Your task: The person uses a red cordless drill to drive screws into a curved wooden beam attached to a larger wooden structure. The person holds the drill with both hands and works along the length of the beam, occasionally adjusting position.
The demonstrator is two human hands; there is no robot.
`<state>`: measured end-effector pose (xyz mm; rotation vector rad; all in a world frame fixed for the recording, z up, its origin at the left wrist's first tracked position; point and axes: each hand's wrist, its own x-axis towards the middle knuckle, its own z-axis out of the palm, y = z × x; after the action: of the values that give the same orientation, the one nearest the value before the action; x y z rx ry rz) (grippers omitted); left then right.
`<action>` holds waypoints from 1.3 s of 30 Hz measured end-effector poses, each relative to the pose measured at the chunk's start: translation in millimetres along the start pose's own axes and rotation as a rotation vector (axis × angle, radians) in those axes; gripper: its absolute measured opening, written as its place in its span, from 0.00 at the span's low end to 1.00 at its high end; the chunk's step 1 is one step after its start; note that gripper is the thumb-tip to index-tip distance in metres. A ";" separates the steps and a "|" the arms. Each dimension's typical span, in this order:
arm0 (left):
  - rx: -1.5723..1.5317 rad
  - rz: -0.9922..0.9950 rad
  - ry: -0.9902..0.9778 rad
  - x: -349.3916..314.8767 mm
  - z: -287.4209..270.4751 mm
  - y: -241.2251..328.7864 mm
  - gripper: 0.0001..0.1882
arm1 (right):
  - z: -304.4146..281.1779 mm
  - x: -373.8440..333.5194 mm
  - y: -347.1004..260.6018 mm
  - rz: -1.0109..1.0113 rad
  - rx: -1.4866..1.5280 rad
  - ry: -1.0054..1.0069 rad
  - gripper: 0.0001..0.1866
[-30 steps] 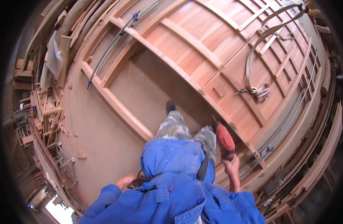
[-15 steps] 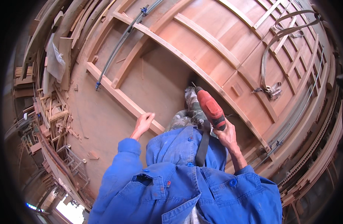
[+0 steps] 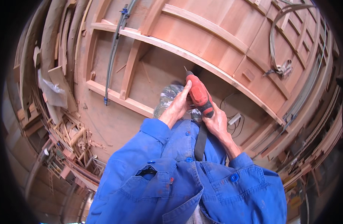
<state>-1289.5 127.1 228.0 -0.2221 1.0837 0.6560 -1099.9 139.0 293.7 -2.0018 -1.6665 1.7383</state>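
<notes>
A red and black power drill (image 3: 198, 93) is held in front of my body, its thin bit (image 3: 185, 69) directed away from me and slightly left. My right hand (image 3: 217, 121) grips it at the rear. My left hand (image 3: 179, 104) is closed against its front left side, thumb along the red housing; its other fingers are partly hidden below the tool. Beyond the bit runs a long wooden rail (image 3: 235, 85) of a large panel frame. The bit appears apart from the wood.
A long bar clamp (image 3: 111, 63) spans the frame at the left, above a lower rail (image 3: 137, 106). A webbing strap (image 3: 272, 41) with a metal buckle (image 3: 281, 69) lies on the panel. A white power block (image 3: 235, 119) with cable sits right. Scrap wood (image 3: 76, 136) is piled left.
My left hand has come from beside the lower rail onto the drill. The drill has shifted slightly left and up in the view, and the view has turned.
</notes>
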 end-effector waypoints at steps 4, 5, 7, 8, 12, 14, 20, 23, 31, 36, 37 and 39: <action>-0.115 -0.012 -0.010 -4.3 -11.8 35.0 0.40 | 28.2 16.8 -35.0 0.071 -0.015 0.007 0.35; -0.149 -0.023 -0.013 -6.2 -14.5 45.6 0.39 | 37.1 21.0 -43.4 0.071 -0.013 0.024 0.36; -0.184 -0.034 0.000 -6.2 -31.9 63.6 0.37 | 59.2 26.7 -64.0 0.103 0.040 0.059 0.35; -0.188 -0.037 -0.015 -4.9 -44.9 75.4 0.36 | 72.6 33.2 -74.8 0.102 0.052 0.080 0.35; -0.183 -0.080 -0.044 1.4 -97.3 119.2 0.34 | 127.0 57.6 -112.4 0.121 0.086 0.163 0.34; -0.155 -0.098 -0.032 7.6 -127.5 142.9 0.33 | 162.0 73.9 -125.7 0.135 0.092 0.197 0.33; -0.087 -0.141 0.055 50.6 -203.5 206.3 0.32 | 254.8 154.9 -150.7 0.199 0.142 0.242 0.32; -0.070 -0.117 0.096 84.8 -248.1 219.1 0.31 | 290.5 198.5 -153.4 0.250 0.162 0.246 0.31; -0.044 -0.100 0.220 130.8 -295.6 234.4 0.27 | 344.8 254.2 -146.0 0.293 0.198 0.264 0.34; -0.044 -0.065 0.195 130.6 -302.7 239.2 0.27 | 350.3 254.8 -151.0 0.252 0.212 0.292 0.33; -0.043 -0.075 0.212 130.9 -299.4 239.5 0.27 | 349.9 254.8 -150.6 0.255 0.215 0.304 0.33; -0.039 -0.090 0.250 130.9 -295.1 240.1 0.27 | 349.9 254.7 -149.7 0.258 0.241 0.320 0.32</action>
<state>-1612.5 227.4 10.2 -0.3923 1.2932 0.5792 -1497.6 174.2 69.5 -2.3025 -1.0933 1.4895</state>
